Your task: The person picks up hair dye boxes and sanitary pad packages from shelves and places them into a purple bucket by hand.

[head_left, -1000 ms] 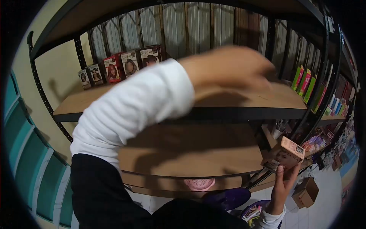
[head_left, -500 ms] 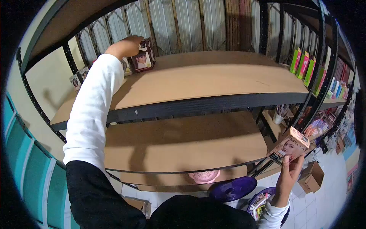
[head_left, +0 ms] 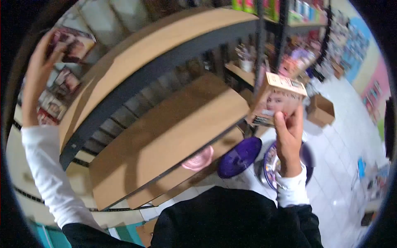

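My right hand (head_left: 289, 138) grips a tan and peach cardboard box (head_left: 279, 99) printed with a face, thumb on its front. It holds the box up in front of the shelf unit's right post. At the upper left, my left hand (head_left: 41, 66) is closed around the side of a dark maroon box (head_left: 78, 45) with a face picture, at the back of the upper shelf. Just below that hand stand similar boxes in a row, among them a dark box (head_left: 66, 80) and a paler box (head_left: 51, 105). Motion blurs this corner.
The upper shelf (head_left: 165, 45) has a dark metal edge, above a lower shelf (head_left: 173, 132). Below are a pink basket (head_left: 198, 159), a purple lid (head_left: 240, 158) and a filled purple tub (head_left: 271, 163). An open cardboard box (head_left: 320, 110) stands on the tiled floor.
My view has swung right and tilted, so the shelves slant and more floor shows on the right. Both hands remain on their boxes; the left appears farther toward the upper left.
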The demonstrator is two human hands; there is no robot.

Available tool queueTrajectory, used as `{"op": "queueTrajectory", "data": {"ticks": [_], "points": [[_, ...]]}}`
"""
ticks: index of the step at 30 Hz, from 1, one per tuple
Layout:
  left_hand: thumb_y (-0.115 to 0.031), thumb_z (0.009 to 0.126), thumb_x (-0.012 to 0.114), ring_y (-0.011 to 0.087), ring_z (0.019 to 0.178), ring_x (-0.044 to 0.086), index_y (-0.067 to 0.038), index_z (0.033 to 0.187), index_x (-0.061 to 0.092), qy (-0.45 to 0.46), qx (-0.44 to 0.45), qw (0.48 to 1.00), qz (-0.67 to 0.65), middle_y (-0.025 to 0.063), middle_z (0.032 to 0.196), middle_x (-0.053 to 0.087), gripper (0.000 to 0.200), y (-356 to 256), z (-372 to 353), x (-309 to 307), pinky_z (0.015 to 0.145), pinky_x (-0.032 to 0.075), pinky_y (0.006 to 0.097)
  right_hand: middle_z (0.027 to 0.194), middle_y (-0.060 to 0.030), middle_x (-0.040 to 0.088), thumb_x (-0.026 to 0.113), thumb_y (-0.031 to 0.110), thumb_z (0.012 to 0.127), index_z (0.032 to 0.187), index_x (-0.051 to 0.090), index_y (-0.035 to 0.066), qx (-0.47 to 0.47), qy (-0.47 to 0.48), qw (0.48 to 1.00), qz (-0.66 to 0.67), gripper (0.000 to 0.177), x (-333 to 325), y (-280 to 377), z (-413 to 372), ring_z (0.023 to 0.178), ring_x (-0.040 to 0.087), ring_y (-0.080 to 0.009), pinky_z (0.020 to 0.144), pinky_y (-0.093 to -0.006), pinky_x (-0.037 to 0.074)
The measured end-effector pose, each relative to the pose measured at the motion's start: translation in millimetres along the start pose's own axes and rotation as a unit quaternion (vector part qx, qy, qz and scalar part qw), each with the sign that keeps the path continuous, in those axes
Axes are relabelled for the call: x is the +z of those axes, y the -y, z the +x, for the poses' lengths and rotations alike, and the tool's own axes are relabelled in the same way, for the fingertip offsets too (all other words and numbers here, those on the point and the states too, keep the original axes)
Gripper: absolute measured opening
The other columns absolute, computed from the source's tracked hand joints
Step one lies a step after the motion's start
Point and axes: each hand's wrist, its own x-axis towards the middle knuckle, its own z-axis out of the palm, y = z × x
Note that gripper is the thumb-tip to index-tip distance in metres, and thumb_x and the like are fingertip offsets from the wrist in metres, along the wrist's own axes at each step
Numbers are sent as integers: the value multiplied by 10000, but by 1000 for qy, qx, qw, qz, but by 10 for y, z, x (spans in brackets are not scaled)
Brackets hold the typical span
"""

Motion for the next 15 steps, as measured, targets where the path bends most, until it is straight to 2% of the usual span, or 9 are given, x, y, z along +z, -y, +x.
{"op": "queueTrajectory", "data": {"ticks": [2,3,5,7,8,9,10,12,15], "points": [[-225,907,564,205,1129,523,-71,1279,493,-40,39,991,-120,152,1256,531,409,-492,228,4,987,389,305,1231,-119,503,665,148,841,1316,321,-6,-5,-14,997,77,607,-86,111,-15,1109,518,-194,971,-327,385],[-206,907,564,195,1116,531,-55,1283,484,-37,62,985,-154,140,1242,540,413,-883,232,88,977,394,298,1219,-120,517,678,153,831,1310,329,-6,-19,-18,997,70,614,-188,122,-20,1091,530,-194,963,-328,394],[-168,908,563,176,1090,545,-23,1292,465,-23,104,970,-220,117,1214,556,421,-1963,201,190,957,405,284,1163,-118,557,699,169,814,1259,388,-9,-8,-36,997,67,571,-452,154,-71,1045,556,-191,935,-326,417],[-139,887,588,169,1036,566,-9,1273,477,7,105,920,-377,99,1160,582,423,-2926,229,473,915,430,283,1076,-111,611,716,190,801,1167,489,-15,35,-62,995,75,477,-746,203,-145,987,584,-183,895,-321,444],[-130,865,614,172,996,581,-11,1251,500,26,84,866,-492,94,1120,600,420,-3370,225,692,883,450,289,1052,-107,622,717,193,799,1132,517,-15,33,-60,993,91,440,-918,182,-182,971,590,-176,881,-317,452],[-124,844,627,191,964,595,-11,1220,522,26,142,871,-469,107,1078,609,407,-3771,230,838,848,463,297,1031,-101,631,710,196,804,1111,534,-13,65,-33,993,90,411,-1151,173,-255,930,605,-167,850,-309,467],[-119,823,641,211,931,608,-11,1189,544,21,202,873,-444,120,1036,617,394,-4140,224,985,812,475,306,1023,-99,636,732,231,779,1131,531,-15,117,-30,986,116,474,-1343,148,-319,905,614,-162,837,-300,474],[-138,805,646,264,890,616,-8,1145,566,29,219,815,-535,160,969,612,373,-4824,144,1372,771,478,321,1060,-99,623,754,249,748,1162,526,-21,165,-15,981,102,544,-1728,70,-463,951,596,-164,875,-295,450],[-163,827,625,300,869,613,1,1129,569,112,167,726,-658,175,947,611,348,-5685,-105,1787,749,479,331,1127,-94,594,768,236,721,1208,515,-24,210,-22,975,68,607,-2181,-117,-687,1023,562,-171,936,-296,408]]}}
